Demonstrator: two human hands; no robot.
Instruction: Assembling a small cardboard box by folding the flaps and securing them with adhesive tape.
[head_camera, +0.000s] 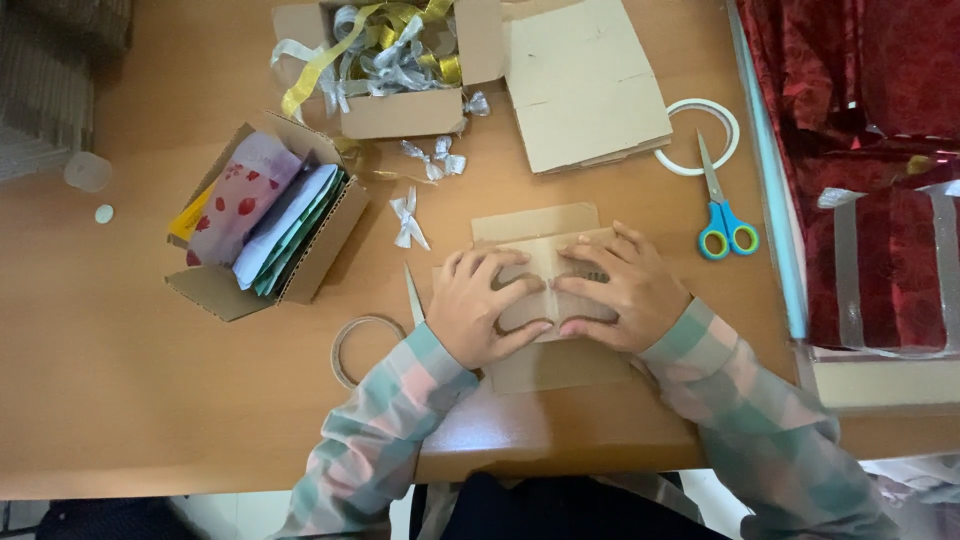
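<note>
A small brown cardboard box lies flat on the wooden table in front of me, its flaps spread. My left hand presses down on its left half, fingers curled over the middle seam. My right hand presses the right half in the same way, thumbs nearly meeting at the centre. Both hands hold the cardboard box flaps down. The box's middle is hidden under my fingers.
An open box of folded papers stands at left; a box of gold and silver ribbons at the back. A flat cardboard sheet, tape roll, blue-handled scissors, a white bow, a tape ring and red wrapped parcels surround me.
</note>
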